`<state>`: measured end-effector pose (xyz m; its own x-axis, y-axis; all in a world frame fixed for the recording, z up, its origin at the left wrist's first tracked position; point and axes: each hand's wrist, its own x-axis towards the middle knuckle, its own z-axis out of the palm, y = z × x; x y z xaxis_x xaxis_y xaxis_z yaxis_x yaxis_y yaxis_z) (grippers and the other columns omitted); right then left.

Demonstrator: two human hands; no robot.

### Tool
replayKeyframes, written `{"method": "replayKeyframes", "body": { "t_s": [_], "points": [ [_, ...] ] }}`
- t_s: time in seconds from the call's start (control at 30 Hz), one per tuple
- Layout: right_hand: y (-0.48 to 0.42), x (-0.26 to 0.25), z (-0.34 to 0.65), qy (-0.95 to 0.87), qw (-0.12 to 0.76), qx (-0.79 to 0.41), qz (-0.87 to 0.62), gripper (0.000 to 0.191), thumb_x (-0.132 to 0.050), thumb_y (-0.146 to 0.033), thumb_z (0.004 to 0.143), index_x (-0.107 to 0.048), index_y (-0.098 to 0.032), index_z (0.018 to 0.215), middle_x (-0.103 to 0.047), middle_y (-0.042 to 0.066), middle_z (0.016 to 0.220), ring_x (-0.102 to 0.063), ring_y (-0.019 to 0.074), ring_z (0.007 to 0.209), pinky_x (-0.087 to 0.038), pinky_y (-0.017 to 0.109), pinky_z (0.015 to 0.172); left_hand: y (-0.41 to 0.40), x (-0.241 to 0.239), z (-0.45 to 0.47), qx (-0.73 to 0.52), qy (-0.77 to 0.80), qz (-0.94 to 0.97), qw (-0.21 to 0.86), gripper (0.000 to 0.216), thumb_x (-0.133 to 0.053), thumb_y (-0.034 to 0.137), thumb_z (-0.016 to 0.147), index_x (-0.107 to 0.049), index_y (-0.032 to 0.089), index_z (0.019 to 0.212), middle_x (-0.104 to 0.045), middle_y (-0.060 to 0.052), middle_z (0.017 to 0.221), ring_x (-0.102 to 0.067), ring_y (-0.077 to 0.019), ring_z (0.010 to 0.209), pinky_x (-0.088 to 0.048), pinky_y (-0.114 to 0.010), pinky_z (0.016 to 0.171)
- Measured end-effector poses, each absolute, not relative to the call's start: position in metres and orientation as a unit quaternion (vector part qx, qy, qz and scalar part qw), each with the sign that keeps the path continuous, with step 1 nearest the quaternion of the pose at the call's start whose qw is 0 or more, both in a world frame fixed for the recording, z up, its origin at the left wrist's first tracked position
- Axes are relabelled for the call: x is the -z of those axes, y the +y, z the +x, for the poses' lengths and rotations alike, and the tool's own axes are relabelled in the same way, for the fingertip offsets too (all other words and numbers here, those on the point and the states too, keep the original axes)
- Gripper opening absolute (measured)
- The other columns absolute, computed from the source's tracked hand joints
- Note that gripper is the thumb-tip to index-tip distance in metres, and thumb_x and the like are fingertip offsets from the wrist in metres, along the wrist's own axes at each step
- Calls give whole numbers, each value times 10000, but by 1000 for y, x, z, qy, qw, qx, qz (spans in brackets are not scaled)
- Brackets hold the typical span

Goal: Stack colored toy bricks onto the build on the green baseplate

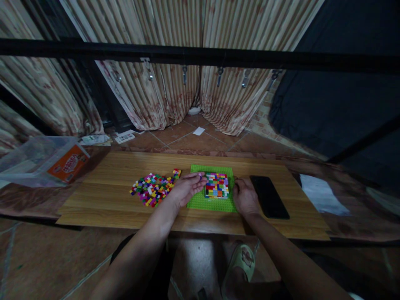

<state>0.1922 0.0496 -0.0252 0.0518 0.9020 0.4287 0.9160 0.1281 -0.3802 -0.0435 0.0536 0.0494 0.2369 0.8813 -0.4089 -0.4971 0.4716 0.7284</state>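
Note:
A green studded baseplate [195, 203] lies on the wooden tabletop, bearing a block of many-coloured toy bricks [216, 185]. My left hand [186, 188] hovers at the plate's left side, palm partly turned up. Its thumb and forefinger pinch a small purple brick [200, 175]; the other fingers reach toward the built block. Against the plate's right edge rests my right hand [245, 196] with curled fingers; what they hold, if anything, is hidden. Loose toy bricks [152, 189] in many colours form a pile left of my left hand.
A black phone-like slab [269, 196] lies right of my right hand on the wooden table [103, 196]. At far left stands a clear plastic box [34, 160] with an orange label. White paper [321, 193] lies to the right. A dark bar [200, 56] with hanging clips crosses in front of the curtains.

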Motion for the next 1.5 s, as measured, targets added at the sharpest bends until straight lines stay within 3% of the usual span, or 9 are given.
{"method": "replayKeyframes", "body": {
  "t_s": [0.37, 0.5, 0.7, 0.77, 0.93, 1.07, 1.23, 1.37, 1.5],
  "points": [
    [49, 29, 195, -693, 308, 17, -651, 250, -407, -219, 852, -638, -175, 934, -629, 118, 1008, -570, 239, 973, -473, 390, 918, 57, -34, -39, -493, 453, 288, 685, 114, -718, 221, 794, -684, 114, 816, -634, -16, 663, -578, -63, 556, -440, -184, 564],
    [49, 29, 196, -695, 304, 26, -651, 250, -402, -228, 853, -634, -177, 931, -630, 116, 1016, -566, 241, 987, -468, 390, 920, 60, -27, -43, -483, 522, 371, 598, 108, -639, 232, 829, -691, 139, 809, -564, 26, 551, -509, -75, 475, -403, -200, 521],
    [49, 30, 197, -703, 286, 33, -651, 264, -388, -242, 861, -632, -174, 935, -629, 124, 1023, -569, 243, 985, -462, 392, 931, 60, -32, -66, -304, 654, 631, 286, 181, -551, 157, 818, -705, 202, 734, -667, -55, 691, -650, -208, 799, -467, -301, 798],
    [49, 30, 197, -701, 285, 30, -654, 265, -389, -246, 862, -633, -169, 932, -628, 128, 1037, -569, 244, 989, -466, 387, 924, 58, -35, -72, -255, 681, 648, 227, 182, -548, 138, 808, -700, 185, 721, -682, -104, 739, -663, -255, 877, -457, -349, 861],
    [48, 30, 196, -697, 293, 28, -654, 268, -391, -260, 865, -636, -169, 925, -633, 125, 1019, -571, 249, 985, -467, 389, 923, 55, -37, -74, -247, 716, 624, 192, 104, -616, 171, 781, -698, 150, 721, -689, -166, 777, -671, -318, 908, -468, -408, 882],
    [48, 30, 196, -697, 292, 26, -655, 277, -386, -271, 865, -633, -164, 931, -632, 130, 1018, -570, 254, 987, -468, 398, 928, 57, -41, -78, -164, 726, 651, 149, 207, -588, 289, 829, -714, 125, 819, -699, -215, 877, -671, -357, 924, -490, -424, 828],
    [48, 28, 196, -698, 296, 30, -651, 263, -386, -265, 863, -626, -177, 924, -626, 122, 1024, -567, 250, 986, -468, 395, 920, 69, -44, -94, -148, 746, 643, 92, 243, -502, 236, 861, -709, 177, 975, -712, -153, 973, -668, -279, 948, -485, -347, 844],
    [47, 28, 195, -693, 291, 29, -659, 267, -387, -266, 865, -630, -171, 922, -626, 132, 1009, -570, 256, 965, -476, 400, 899, 84, -36, -104, -168, 736, 654, 53, 322, -512, 177, 828, -678, 136, 1101, -678, -173, 1088, -619, -273, 1053, -441, -336, 945],
    [47, 27, 195, -693, 279, 22, -665, 283, -379, -268, 874, -631, -157, 942, -622, 136, 1009, -567, 257, 976, -468, 394, 909, 96, -26, -106, -167, 716, 673, 82, 312, -525, 171, 818, -695, 98, 1070, -674, -193, 1075, -587, -285, 1098, -372, -365, 1033]
  ]
}}
